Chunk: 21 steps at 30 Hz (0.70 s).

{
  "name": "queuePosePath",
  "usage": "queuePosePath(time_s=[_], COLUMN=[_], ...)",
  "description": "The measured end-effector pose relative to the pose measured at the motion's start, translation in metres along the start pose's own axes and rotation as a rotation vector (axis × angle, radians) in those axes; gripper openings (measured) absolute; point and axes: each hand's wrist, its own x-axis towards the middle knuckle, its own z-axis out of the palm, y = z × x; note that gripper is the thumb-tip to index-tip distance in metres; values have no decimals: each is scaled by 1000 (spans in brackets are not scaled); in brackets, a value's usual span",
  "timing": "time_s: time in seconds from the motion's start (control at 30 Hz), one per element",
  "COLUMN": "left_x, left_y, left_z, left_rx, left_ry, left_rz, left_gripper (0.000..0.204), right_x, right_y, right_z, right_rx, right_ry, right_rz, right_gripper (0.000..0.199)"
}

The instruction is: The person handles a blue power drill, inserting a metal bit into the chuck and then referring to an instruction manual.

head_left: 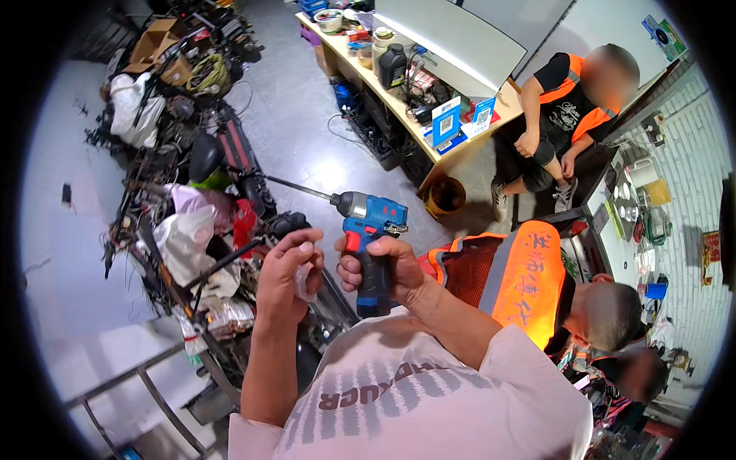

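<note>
In front of my chest, my right hand (387, 268) is wrapped round the grip of a blue cordless impact driver (374, 208) with a red trigger. A long thin bit (299, 185) sticks out of its chuck and points left, toward the heap of parts. Just left of the driver, my left hand (290, 268) is raised with its fingers bent. A small piece of clear, crumpled plastic (304, 282) sits in its palm; its exact kind I cannot make out. The left hand and the driver are apart.
Scooter parts and bags (184, 238) pile up along the left. A wooden table (475, 146) bears a black bottle (392, 65) and blue code stands (446, 123). A bin (445, 195) stands below. People in orange vests are close by on my right, one vest (529, 276) nearest.
</note>
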Motion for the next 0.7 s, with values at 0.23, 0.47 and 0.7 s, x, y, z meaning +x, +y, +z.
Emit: queuePosePath(time_s=[0.23, 0.47, 0.7], left_x=[128, 212, 270], left_y=[20, 80, 158], left_z=[-18, 20, 46], left_rx=[293, 291, 735], left_ry=[-56, -346, -567], left_rz=[-207, -278, -108], left_gripper=[32, 46, 40], right_x=[100, 189, 246], right_y=[-114, -200, -235], right_z=[-37, -11, 14], right_rx=[-10, -172, -227], right_ry=[225, 201, 205], right_rz=[-167, -257, -338], right_gripper=[56, 56, 64])
